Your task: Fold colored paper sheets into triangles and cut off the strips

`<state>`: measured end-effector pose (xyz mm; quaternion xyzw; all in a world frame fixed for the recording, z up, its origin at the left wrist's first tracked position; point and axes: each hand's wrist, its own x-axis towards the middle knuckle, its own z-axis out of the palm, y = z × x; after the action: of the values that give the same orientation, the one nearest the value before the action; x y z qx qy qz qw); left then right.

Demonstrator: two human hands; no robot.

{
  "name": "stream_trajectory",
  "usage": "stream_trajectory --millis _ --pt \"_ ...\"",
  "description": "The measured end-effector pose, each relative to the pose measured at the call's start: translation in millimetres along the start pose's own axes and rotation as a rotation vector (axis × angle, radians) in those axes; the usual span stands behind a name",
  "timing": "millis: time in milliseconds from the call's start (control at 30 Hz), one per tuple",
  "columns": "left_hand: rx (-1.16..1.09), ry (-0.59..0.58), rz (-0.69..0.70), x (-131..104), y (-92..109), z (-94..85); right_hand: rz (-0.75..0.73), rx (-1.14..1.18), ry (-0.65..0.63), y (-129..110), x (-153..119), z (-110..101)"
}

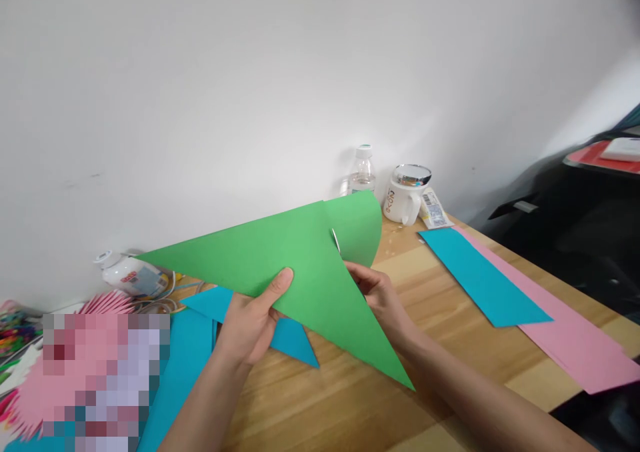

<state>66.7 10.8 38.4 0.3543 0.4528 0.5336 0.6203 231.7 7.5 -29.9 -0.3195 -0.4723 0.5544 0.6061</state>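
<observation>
A large sheet of green paper is held up above the table, with a triangular part in front and a curved strip on the right. My left hand grips its lower edge, thumb on top and fingers underneath. At the cut in the sheet shows a thin metal blade of scissors. My right hand is closed round the scissors behind the green paper's right edge, which hides the handles and some fingers. Below the green paper lie pieces of blue paper.
On the right of the wooden table lie a blue strip and pink paper. At the wall stand a clear bottle and a white mug. A white bottle and pink fringed paper are at left.
</observation>
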Motion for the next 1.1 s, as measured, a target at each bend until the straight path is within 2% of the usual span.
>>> stream_trajectory --millis 633,800,967,1100 --pt "0.022 -0.022 0.008 0.3 -3.3 -2.2 0.011 -0.054 0.022 -2.7 -0.7 1.5" --pt "0.048 -0.083 0.082 2.5 7.8 -10.4 0.005 -0.063 0.052 -3.1 0.2 0.8" --pt "0.050 -0.017 0.168 5.7 23.7 -19.1 0.028 -0.036 0.016 -4.6 0.6 2.7" --pt "0.070 0.035 0.182 5.6 23.1 -15.5 0.049 -0.052 0.002 -7.3 0.4 3.1"
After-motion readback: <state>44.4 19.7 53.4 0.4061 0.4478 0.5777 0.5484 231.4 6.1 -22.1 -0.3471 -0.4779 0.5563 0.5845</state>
